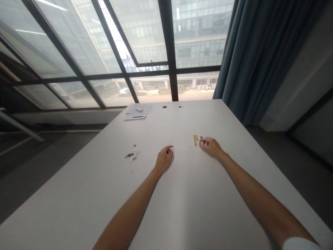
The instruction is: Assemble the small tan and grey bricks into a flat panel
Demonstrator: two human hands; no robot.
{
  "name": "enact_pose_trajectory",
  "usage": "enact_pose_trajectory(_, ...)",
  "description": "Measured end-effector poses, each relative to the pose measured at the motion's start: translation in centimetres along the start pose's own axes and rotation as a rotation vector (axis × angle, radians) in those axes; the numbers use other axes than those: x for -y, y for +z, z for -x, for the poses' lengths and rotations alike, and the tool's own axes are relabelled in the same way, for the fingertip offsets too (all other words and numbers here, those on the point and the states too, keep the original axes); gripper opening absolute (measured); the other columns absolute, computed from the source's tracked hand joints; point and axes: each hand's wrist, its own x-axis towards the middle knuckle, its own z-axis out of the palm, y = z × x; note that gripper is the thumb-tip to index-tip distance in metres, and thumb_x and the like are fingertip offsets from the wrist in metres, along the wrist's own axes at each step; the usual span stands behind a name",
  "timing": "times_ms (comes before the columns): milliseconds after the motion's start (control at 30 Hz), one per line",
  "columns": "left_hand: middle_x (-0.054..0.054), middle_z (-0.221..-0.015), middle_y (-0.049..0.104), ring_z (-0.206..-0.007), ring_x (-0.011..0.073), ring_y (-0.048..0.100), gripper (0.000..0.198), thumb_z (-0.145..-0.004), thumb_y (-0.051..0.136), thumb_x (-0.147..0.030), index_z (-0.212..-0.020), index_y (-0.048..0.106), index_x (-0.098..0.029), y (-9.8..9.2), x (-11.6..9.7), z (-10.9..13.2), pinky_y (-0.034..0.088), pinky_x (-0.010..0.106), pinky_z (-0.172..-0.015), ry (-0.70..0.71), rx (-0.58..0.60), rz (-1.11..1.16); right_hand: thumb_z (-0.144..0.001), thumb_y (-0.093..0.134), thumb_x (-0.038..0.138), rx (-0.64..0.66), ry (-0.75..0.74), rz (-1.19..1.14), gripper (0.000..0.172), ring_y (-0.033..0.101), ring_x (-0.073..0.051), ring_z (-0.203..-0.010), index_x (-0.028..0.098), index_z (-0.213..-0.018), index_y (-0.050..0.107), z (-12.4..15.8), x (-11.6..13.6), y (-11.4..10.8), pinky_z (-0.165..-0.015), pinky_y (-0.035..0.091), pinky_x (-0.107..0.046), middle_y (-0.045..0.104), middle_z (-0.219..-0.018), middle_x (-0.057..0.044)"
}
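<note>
Beyond your white table (78, 194), you face black-framed windows (145, 34) bright with daylight; right of the table hangs a blue curtain (249, 62); grey floor (59, 149) flanks the table.

The table (182, 198) presents a smooth, faintly glossy surface; the yellow pieces (195, 137) appear matt, the sheets (146, 108) paper, the curtain (260, 52) matt cloth, the windowpanes (145, 31) reflective glass.
</note>
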Motion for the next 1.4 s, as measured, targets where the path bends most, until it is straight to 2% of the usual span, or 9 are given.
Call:
enact_pose_trajectory(167, 0.002, -0.085, 0.067, -0.073, 0.0135, 0.058, 0.031, -0.087, 0.053, -0.020, -0.115, 0.066, -0.019, 0.0, 0.0, 0.0, 0.047, 0.027, -0.071, -0.010, 0.013, -0.007, -0.081, 0.067, 0.029, 0.076, 0.043, 0.088, 0.023, 0.058, -0.015, -0.074, 0.020, -0.100, 0.076, 0.1, 0.2, 0.7, -0.070, 0.042, -0.024, 0.068, -0.087, -0.003)
enact_pose_trajectory(367, 0.002, -0.084, 0.068, -0.072, 0.0130, 0.058, 0.029, -0.087, 0.053, -0.021, -0.112, 0.068, -0.019, -0.1, 0.1, 0.1, 0.048, 0.026, -0.070, -0.009, 0.018, -0.010, -0.082, 0.066, 0.030, 0.120, 0.062, 0.166, 0.015, 0.058, -0.015, -0.073, 0.022, -0.090, 0.076, -0.3, 0.8, 0.7, -0.066, 0.039, -0.024, 0.067, -0.085, -0.002)
enact_pose_trajectory(567, 0.002, -0.085, 0.069, -0.070, 0.0129, 0.058, 0.029, -0.087, 0.054, -0.022, -0.111, 0.069, -0.019, -0.1, 0.0, 0.1, 0.048, 0.026, -0.070, -0.009, 0.025, -0.017, -0.083, 0.065, 0.033, 0.067, 0.126, 0.199, 0.015, 0.056, -0.015, -0.068, 0.020, -0.081, 0.072, 0.0, 1.3, 1.1, -0.061, 0.033, -0.025, 0.066, -0.080, -0.003)
enact_pose_trajectory(767, 0.003, -0.084, 0.069, -0.070, 0.0136, 0.058, 0.029, -0.087, 0.053, -0.023, -0.111, 0.069, -0.018, -0.2, -0.2, 0.1, 0.049, 0.027, -0.070, -0.020, 0.032, -0.024, -0.084, 0.062, 0.028, 0.015, 0.178, 0.218, 0.015, 0.056, -0.015, -0.066, 0.021, -0.074, 0.070, 0.6, 2.2, 1.6, -0.058, 0.029, -0.025, 0.067, -0.075, -0.003)
enact_pose_trajectory(1133, 0.002, -0.085, 0.069, -0.071, 0.0134, 0.058, 0.028, -0.087, 0.052, -0.022, -0.110, 0.070, -0.019, -0.4, -0.5, 0.2, 0.048, 0.026, -0.070, -0.018, 0.038, -0.028, -0.085, 0.061, 0.028, 0.002, 0.180, 0.251, 0.016, 0.056, -0.016, -0.068, 0.022, -0.075, 0.073, 0.3, 2.3, 2.2, -0.059, 0.030, -0.026, 0.068, -0.077, -0.005)
enact_pose_trajectory(1400, 0.002, -0.085, 0.069, -0.070, 0.0132, 0.058, 0.029, -0.088, 0.053, -0.023, -0.111, 0.069, -0.018, -0.4, -0.4, 0.3, 0.047, 0.026, -0.069, -0.028, 0.057, -0.015, -0.087, 0.062, 0.030, 0.008, 0.189, 0.240, 0.015, 0.060, -0.018, -0.073, 0.024, -0.085, 0.076, 0.1, 2.1, 2.4, -0.061, 0.034, -0.027, 0.068, -0.079, -0.005)
